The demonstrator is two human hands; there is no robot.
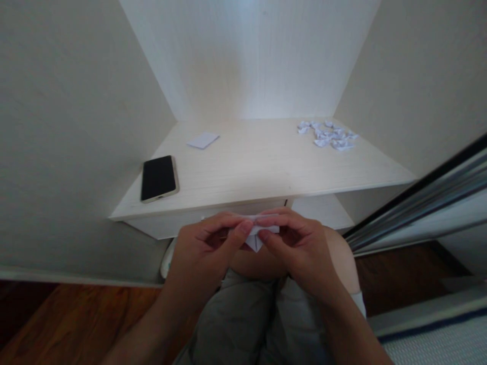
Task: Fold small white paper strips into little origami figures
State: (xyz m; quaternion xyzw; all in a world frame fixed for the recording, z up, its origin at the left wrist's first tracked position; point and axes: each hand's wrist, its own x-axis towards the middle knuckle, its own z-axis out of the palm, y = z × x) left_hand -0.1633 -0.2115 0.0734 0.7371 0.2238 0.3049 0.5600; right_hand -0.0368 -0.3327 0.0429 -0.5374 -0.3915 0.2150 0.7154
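Above my lap, a small folded piece of white paper (254,242) is pinched between both hands. My left hand (213,243) grips its left side, thumb on top and fingers behind. On the right side, my right hand (297,243) holds it the same way, the thumb pressing near the middle. A pointed flap hangs down between the two thumbs. The fingers cover part of the folds, so the full shape is hidden.
A white desk (243,172) spans the alcove ahead. At its left lies a black-screened phone (160,177), with flat white paper (203,140) behind it. Several folded paper pieces (329,134) are gathered at the back right. Walls rise on both sides.
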